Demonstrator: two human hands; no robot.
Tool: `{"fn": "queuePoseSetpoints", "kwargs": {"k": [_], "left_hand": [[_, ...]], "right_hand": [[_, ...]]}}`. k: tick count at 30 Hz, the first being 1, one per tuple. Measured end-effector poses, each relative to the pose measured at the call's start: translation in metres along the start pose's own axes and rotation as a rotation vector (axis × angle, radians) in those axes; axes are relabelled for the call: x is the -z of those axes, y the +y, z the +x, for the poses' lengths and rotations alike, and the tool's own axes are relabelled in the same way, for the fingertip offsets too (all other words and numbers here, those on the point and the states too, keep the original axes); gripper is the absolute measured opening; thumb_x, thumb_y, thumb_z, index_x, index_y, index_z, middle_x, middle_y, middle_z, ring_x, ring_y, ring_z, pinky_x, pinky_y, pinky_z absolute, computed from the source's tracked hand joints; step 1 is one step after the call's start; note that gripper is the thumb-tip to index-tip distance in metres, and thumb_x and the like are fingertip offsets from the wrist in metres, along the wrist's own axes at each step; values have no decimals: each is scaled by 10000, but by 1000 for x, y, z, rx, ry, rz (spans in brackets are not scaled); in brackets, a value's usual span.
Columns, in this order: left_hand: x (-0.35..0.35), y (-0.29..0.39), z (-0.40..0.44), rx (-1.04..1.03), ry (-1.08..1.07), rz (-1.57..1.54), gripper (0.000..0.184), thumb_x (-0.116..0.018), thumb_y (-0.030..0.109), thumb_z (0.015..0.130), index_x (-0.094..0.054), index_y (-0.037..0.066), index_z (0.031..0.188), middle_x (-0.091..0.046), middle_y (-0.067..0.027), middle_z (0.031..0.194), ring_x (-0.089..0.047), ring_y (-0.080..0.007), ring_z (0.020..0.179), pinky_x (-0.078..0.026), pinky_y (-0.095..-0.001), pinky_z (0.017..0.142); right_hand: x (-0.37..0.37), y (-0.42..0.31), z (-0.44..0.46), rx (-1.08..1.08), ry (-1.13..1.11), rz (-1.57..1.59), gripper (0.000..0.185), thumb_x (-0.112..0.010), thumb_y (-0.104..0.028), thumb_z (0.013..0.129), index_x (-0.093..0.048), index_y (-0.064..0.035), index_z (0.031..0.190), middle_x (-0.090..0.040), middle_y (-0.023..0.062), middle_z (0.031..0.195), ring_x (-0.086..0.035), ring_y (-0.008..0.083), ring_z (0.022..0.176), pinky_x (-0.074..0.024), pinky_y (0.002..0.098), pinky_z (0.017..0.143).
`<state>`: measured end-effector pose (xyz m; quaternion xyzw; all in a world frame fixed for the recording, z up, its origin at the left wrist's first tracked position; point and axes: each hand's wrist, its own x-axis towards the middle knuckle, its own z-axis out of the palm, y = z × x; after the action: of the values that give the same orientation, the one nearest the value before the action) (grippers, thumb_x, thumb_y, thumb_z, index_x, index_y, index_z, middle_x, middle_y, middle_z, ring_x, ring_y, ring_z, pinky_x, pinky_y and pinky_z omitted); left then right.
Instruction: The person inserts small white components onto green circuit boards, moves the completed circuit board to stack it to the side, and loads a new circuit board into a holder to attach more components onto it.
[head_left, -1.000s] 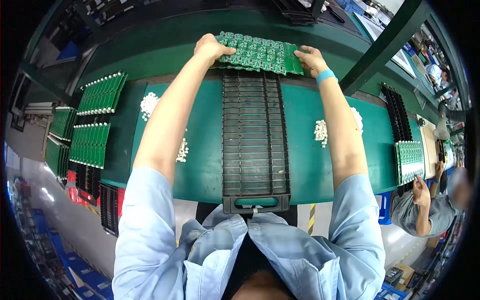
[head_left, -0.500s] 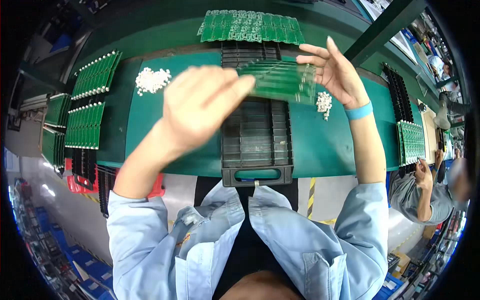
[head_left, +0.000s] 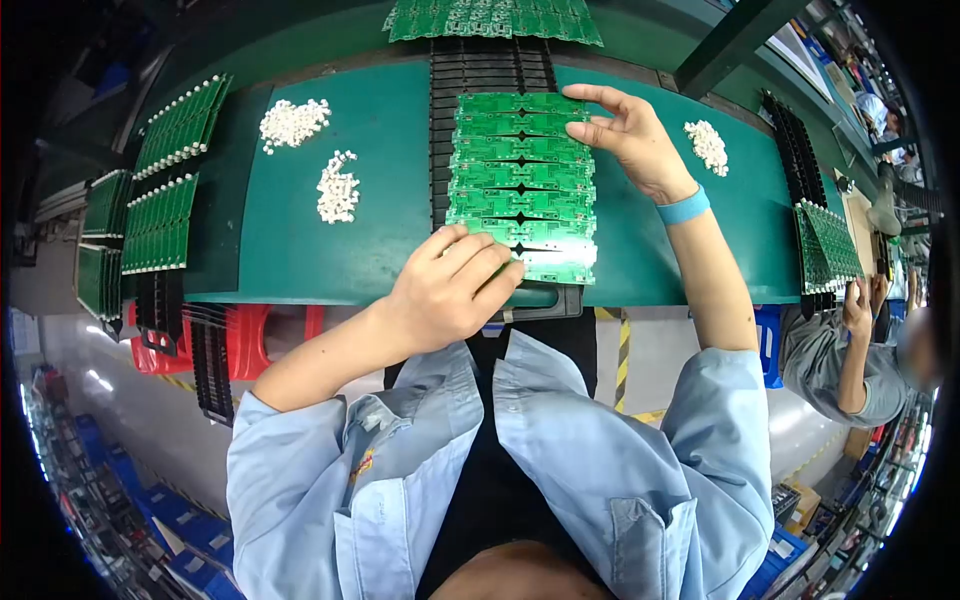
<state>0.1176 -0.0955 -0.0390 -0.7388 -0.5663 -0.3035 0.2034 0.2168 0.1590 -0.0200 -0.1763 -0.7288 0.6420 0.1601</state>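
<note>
A green circuit board panel (head_left: 522,175), made of several joined strips, is held over a black slotted rack (head_left: 440,120) and covers most of it. My left hand (head_left: 455,285) is closed on the panel's lower left corner, thumb on its face. At the upper right edge, my right hand (head_left: 632,140) grips the panel between thumb and fingers, and a blue band (head_left: 684,207) circles that wrist. The rack's handle end (head_left: 560,303) shows below the panel.
White small parts lie in a left heap (head_left: 293,124), a nearer heap (head_left: 338,188) and a right heap (head_left: 706,148). More panels (head_left: 490,20) lie at the back. Racked boards (head_left: 160,225) stand left. A co-worker's hand (head_left: 857,308) is by boards (head_left: 828,248) at right.
The panel has turned from a blurred, tilted position to show its broad face, upright along the rack. My left hand has moved down to its lower corner; my right hand stays at its right side.
</note>
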Motion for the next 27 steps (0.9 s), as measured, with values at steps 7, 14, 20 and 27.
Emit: {"fn": "queuePoseSetpoints", "kwargs": {"k": [7,14,20,27], "left_hand": [[0,4,-5,56,-29,-88,136,-655,91,749,-621,55,875,-592,-76,929,-563,-213,836,-450,-355,764],[0,1,-3,57,-65,-132,114,-643,91,748,-619,56,854,-582,-78,939,-552,-215,845,-448,-345,760],[0,-1,-3,91,-80,-193,162,-709,81,720,-635,42,859,-595,-67,895,-560,-218,806,-455,-326,701],[3,-4,4,163,-116,-272,175,-695,105,731,-634,27,875,-569,-79,900,-534,-214,761,-444,-307,658]], "right_hand": [[-13,2,7,188,-1,-334,451,-707,-52,763,-566,15,1186,-617,102,1093,-565,128,815,-466,233,718],[-11,11,7,251,17,-570,408,-743,-124,736,-617,-4,1106,-631,76,1052,-546,163,839,-461,259,669],[11,3,2,388,165,-699,356,-735,-141,751,-641,-17,1070,-644,73,998,-541,145,722,-446,250,606],[136,15,-18,248,588,-734,250,-686,-152,802,-685,-12,1009,-674,45,815,-552,106,654,-446,224,594]]}}
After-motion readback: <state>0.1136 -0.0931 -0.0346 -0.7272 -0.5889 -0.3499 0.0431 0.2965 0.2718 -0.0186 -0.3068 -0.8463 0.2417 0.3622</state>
